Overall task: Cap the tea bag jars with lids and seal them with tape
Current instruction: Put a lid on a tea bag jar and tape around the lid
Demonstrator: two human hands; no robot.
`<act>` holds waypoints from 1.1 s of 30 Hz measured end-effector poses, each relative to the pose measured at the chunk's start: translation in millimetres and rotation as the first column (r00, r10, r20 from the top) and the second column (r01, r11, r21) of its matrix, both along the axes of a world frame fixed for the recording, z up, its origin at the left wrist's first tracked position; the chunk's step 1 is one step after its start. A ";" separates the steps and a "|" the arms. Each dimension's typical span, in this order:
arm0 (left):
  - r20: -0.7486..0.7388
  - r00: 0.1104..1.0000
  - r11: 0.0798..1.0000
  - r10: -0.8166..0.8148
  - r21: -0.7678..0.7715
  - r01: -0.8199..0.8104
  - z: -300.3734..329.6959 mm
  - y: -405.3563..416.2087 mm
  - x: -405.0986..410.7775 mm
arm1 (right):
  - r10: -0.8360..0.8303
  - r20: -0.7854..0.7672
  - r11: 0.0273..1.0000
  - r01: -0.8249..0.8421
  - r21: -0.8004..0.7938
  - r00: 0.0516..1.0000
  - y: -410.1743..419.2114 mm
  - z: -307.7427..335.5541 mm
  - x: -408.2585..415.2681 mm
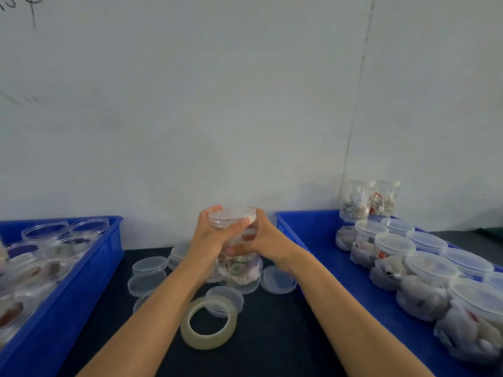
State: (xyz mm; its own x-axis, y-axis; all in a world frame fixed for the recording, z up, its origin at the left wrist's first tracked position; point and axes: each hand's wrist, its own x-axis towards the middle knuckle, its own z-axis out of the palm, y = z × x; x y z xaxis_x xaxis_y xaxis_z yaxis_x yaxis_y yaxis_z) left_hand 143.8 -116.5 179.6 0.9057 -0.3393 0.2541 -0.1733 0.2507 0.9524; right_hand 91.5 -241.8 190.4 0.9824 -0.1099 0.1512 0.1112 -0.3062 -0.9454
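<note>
A clear jar of tea bags (pixel 241 236) is held up above the dark table, with a clear lid (pixel 233 213) on its top. My left hand (pixel 213 232) grips the jar's upper part from the left, thumb across the front under the lid. My right hand (pixel 265 238) grips it from the right, fingers at the lid's rim. Another filled jar (pixel 239 270) stands on the table right behind and below my hands. A roll of clear tape (pixel 208 323) lies flat on the table near me.
Loose lids (pixel 149 265) lie on the table around the jars. A blue tray (pixel 68 281) on the left holds open jars. A blue tray (pixel 313 235) on the right holds several lidded jars (pixel 430 270); two jars (pixel 367 200) stand stacked at its far end. A white wall is behind.
</note>
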 end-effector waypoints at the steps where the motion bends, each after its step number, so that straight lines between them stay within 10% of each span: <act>1: 0.022 0.999 0.999 -0.034 -0.006 0.034 8.6 -10.8 3.9 | -0.034 0.030 0.999 0.034 -0.007 0.999 -8.7 9.1 3.1; 12: 0.156 0.967 0.971 -0.203 0.160 0.178 30.6 -159.8 49.5 | -0.531 0.271 0.837 0.547 0.019 0.803 -132.4 15.1 38.7; 33: 0.660 0.694 0.691 -0.287 0.645 -0.327 -69.8 -222.6 136.4 | -0.626 -0.169 0.780 0.612 -0.132 0.761 -223.3 -96.0 118.6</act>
State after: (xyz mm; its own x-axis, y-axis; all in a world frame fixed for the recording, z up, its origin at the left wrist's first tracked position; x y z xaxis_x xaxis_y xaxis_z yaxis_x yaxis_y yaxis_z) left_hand 280.2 -339.1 109.8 0.5769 -0.6633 0.4767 -0.8129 -0.4090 0.4147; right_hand 210.2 -465.1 94.4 0.7131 -0.7011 -0.0042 -0.3054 -0.3053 -0.9020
